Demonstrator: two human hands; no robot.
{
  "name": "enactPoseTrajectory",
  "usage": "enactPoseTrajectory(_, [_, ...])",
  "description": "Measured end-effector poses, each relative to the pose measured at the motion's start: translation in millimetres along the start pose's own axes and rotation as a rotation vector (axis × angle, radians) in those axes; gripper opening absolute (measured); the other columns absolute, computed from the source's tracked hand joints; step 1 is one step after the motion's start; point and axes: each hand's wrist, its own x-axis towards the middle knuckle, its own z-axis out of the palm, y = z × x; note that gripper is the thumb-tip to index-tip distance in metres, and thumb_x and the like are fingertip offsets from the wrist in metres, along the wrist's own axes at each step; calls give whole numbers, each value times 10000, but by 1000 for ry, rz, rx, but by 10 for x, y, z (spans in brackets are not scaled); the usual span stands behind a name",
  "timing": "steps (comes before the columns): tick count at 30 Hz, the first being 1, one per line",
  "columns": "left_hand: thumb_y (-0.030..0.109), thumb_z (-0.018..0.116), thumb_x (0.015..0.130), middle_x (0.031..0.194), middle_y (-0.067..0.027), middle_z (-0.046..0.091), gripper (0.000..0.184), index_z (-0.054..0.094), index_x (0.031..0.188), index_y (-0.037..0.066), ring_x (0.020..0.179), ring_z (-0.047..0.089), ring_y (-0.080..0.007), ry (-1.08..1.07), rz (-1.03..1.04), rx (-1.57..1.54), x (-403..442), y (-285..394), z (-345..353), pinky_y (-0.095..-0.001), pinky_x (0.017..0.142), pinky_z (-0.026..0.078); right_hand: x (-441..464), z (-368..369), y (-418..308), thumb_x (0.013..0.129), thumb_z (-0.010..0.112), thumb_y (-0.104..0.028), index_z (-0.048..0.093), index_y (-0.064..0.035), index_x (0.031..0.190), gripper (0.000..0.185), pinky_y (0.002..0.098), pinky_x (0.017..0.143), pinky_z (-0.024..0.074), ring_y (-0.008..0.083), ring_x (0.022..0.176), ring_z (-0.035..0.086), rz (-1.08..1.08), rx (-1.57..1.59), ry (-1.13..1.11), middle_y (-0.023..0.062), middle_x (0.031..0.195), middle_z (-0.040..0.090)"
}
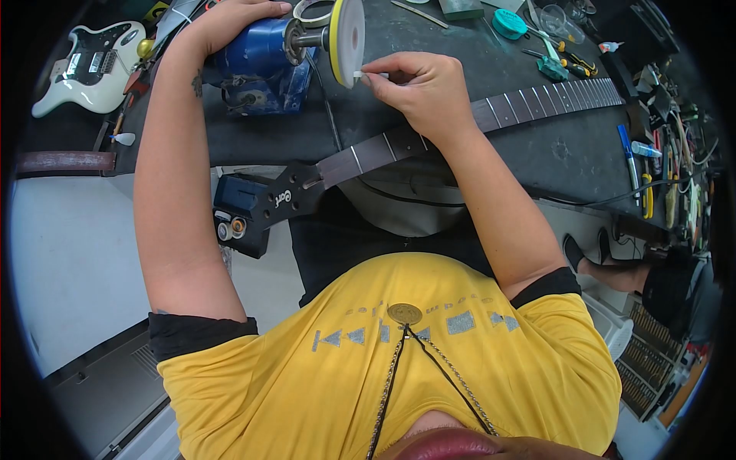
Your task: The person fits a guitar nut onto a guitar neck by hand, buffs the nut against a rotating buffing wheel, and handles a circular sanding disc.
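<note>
nearest is the yellow shirt (399,368) with a round pendant (405,313) hanging over it. just beyond, a dark headstock (291,201) juts over the near edge of the bench (560,149), and its fretted neck (521,106) runs off to the right, passing under the right forearm.

past the neck, the right hand (433,88) has thumb and forefinger pinched together on a small white piece (358,74). the piece is at the lower part of the pale face of a yellow-rimmed disc (353,34); it seems to touch, though the contact itself is too small to be sure of. the disc sits on the shaft of a blue motor (257,54). the left hand (244,11) lies over the motor's top, its fingers partly cut off by the frame, so i cannot tell how firmly they close.

i judge the step in hand to be shaping the piece on the disc; whether the disc spins, i cannot tell. the next move calls for light, even pressure, a flat angle and fingertips clear of the face.

farther off lie a teal round container (508,24) and, left, a white guitar body (57,93).
</note>
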Motion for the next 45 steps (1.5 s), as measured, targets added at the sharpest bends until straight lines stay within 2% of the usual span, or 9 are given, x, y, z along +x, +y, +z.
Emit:
enactPoseTrajectory(1, [638,614,1031,1542,-244,641,653,773,1441,156,1433,580,-392,1,-12,-4,-4,11,-1,-453,1222,423,1,1,7,932,853,-157,883,-38,1074,188,277,711,602,126,740,770,-6,-6,1,101,850,833])
enactPoseTrajectory(4, [640,615,1028,1544,-250,638,658,771,1442,153,1428,584,-399,-4,7,-3,11,-19,-1,-454,1217,429,-5,0,-21,921,855,-99,884,-19,1053,157,241,718,562,80,759,729,24,8,-7,55,859,830])
enactPoseTrajectory(10, [642,618,1023,1548,-264,630,667,772,1437,143,1417,592,-409,0,-22,-16,-30,45,-12,-453,1207,440,1,7,12,925,849,-90,883,-15,1054,153,241,724,570,82,766,739,0,1,-5,55,870,834])
enactPoseTrajectory(19, [638,626,1022,1530,-254,652,676,771,1432,121,1409,607,-398,-4,-40,-45,-35,55,-13,-444,1202,447,2,1,-9,924,850,-90,880,-11,1051,153,237,715,565,72,755,733,-4,-2,-4,52,858,831])
enactPoseTrajectory(25, [644,615,1026,1525,-261,651,677,776,1424,120,1417,594,-408,19,52,-19,-185,147,-64,-447,1214,432,1,6,-13,923,851,-90,881,-13,1052,153,236,712,562,72,756,732,6,4,-6,50,854,829])
enactPoseTrajectory(28, [640,610,1030,1535,-266,639,673,779,1421,119,1429,579,-412,-7,27,-10,40,-54,6,-454,1220,422,2,3,-18,923,851,-92,882,-15,1052,154,238,712,561,72,756,730,3,4,-6,48,852,827])
enactPoseTrajectory(40, [633,609,1025,1531,-262,640,672,770,1438,128,1434,577,-407,-10,-32,-25,-20,39,-12,-458,1221,425,1,2,-13,926,848,-99,884,-20,1056,155,237,709,554,69,755,720,16,7,-8,42,846,822])
enactPoseTrajectory(45, [635,611,1026,1547,-262,625,666,770,1440,138,1425,582,-410,3,7,2,46,-65,22,-456,1220,426,3,2,-12,928,848,-100,884,-21,1055,154,235,707,552,67,753,717,16,-3,-9,41,843,821])
